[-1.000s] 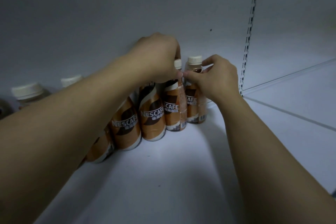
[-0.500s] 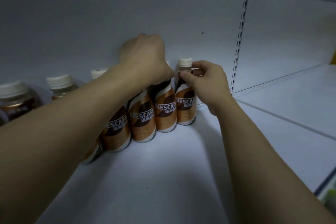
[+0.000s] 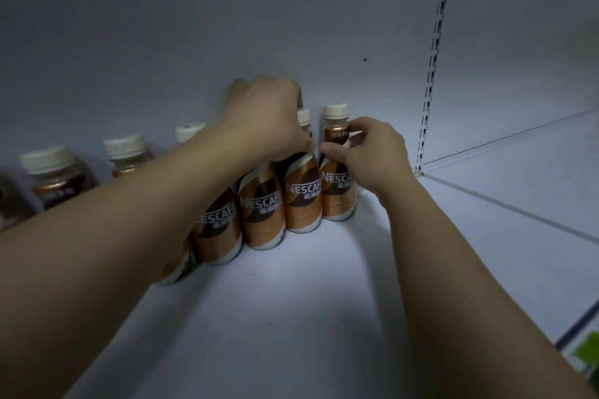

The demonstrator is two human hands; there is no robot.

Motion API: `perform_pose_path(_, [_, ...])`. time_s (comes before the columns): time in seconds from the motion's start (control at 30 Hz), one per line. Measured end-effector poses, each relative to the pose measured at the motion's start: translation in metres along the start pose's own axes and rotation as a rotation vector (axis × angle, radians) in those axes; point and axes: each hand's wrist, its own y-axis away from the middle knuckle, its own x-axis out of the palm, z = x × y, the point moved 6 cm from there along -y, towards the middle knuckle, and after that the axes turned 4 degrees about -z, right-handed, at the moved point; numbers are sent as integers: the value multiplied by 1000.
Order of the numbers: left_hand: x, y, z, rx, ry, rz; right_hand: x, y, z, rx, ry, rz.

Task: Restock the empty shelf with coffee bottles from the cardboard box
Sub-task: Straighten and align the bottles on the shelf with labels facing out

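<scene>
White shelf board [image 3: 291,317] and pale back panel [image 3: 162,26] filled my remote view, dimly lit. Upright coffee bottles [image 3: 262,214] with cream caps stood in one row against the panel, running from the far left to the middle. Over the tops near the row's right end the left hand [image 3: 269,120] lay curled, thumb at the shoulder of the second-last bottle [image 3: 303,201]. Its fingers were hidden, so I could not tell what it gripped. Next, the right hand [image 3: 372,155] pinched the neck of the end bottle [image 3: 334,201] between thumb and fingers. Beyond stood a slotted upright [image 3: 432,74]; a green tag [image 3: 586,350] showed lower right.
</scene>
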Motion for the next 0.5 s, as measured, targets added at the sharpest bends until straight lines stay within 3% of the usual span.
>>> perform_pose_path(0.5, [4, 4, 4, 31, -183, -108, 3, 1, -3, 16, -87, 23])
